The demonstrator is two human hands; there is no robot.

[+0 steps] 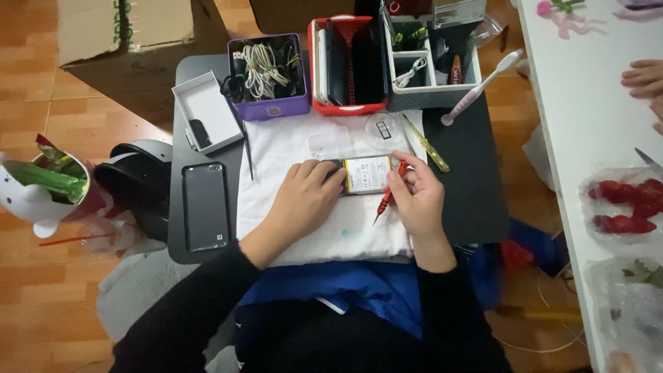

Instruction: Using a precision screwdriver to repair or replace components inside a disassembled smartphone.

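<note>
An opened phone with its battery showing lies on a white towel on a small dark table. My left hand rests on the phone's left end and holds it down. My right hand sits at the phone's right end and grips a red screwdriver, its tip pointing down and left toward me.
A black phone back and an open white box lie at the left. Purple, red and grey bins stand at the back. A yellow-green tool and a toothbrush lie at the right. Another person's hand rests on a white table.
</note>
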